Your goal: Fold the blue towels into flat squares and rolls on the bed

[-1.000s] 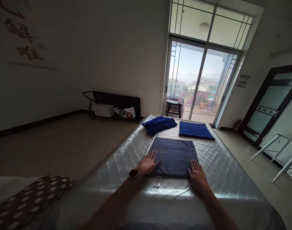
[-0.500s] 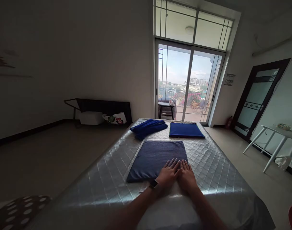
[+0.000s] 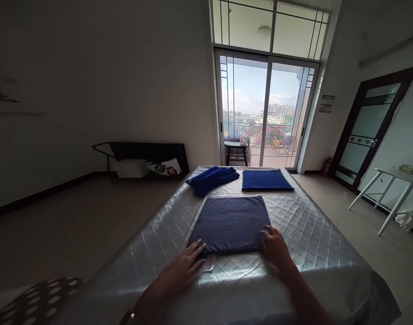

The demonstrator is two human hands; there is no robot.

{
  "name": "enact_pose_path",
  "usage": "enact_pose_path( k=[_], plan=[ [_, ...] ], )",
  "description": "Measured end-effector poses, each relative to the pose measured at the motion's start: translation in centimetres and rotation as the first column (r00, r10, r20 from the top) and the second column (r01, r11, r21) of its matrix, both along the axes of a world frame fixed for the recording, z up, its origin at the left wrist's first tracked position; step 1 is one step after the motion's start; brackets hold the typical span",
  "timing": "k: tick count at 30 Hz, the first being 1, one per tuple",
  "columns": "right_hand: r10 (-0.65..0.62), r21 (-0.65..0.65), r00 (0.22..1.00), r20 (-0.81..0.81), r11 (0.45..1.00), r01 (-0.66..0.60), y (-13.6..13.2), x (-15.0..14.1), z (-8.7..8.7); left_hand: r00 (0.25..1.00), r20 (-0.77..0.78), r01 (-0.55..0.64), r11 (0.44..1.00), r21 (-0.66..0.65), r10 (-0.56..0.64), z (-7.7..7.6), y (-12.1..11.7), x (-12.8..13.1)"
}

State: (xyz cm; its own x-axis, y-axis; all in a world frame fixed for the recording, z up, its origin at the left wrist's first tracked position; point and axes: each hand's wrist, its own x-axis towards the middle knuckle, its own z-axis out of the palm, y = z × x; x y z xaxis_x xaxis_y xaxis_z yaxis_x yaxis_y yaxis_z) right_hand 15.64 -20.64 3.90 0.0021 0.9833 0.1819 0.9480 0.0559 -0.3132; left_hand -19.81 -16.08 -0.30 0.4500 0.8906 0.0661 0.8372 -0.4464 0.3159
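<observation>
A dark blue folded cloth (image 3: 232, 223), perhaps a towel, lies flat on the silvery quilted bed cover (image 3: 308, 243) in front of me. My left hand (image 3: 186, 264) rests at its near left corner, fingers stretched out and apart, a watch on the wrist. At the near right corner is my right hand (image 3: 276, 248), its fingers bent over the cloth's edge. Motion smears that hand, so I cannot tell whether it grips the fabric. Farther back lie a loosely bunched bright blue cloth (image 3: 211, 179) and, to its right, a neatly folded blue cloth (image 3: 267, 180) with green edging.
A sliding glass door (image 3: 243, 99) stands beyond the bed's far end. On the left, a low dark bench (image 3: 148, 151) is against the wall, with a white box (image 3: 132, 168) by it. A white table (image 3: 399, 175) stands at right, and polka-dotted fabric (image 3: 47, 298) is at lower left.
My hands were side by side, flat on the cloth's near right part. Now they are apart: the left has moved to the near left corner, the right slightly rightward with fingers bent.
</observation>
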Motion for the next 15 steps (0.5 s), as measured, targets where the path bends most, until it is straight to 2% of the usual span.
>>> enact_pose_path(
  k=[4, 7, 11, 15],
  plan=[
    [0.098, -0.091, 0.992, -0.081, 0.990, -0.105, -1.0, 2.5, 1.2, 0.991, 0.121, -0.048, 0.996, -0.070, 0.056, 2.5, -1.3, -0.2],
    [0.152, -0.148, 0.975, -0.162, 0.973, -0.176, -1.3, 4.0, 1.3, 0.983, 0.158, -0.076, 0.992, -0.103, 0.091, 3.4, -1.4, -0.4],
    [0.148, -0.189, 0.968, -0.203, 0.964, -0.187, -1.3, 4.3, 1.5, 0.973, 0.199, -0.090, 0.989, -0.119, 0.112, 3.1, -0.9, -0.7],
    [0.171, -0.159, 0.984, -0.052, 0.971, -0.178, -1.4, 3.5, 2.0, 0.964, 0.233, -0.114, 0.991, -0.065, 0.126, 2.3, -0.7, -0.8]
  ],
)
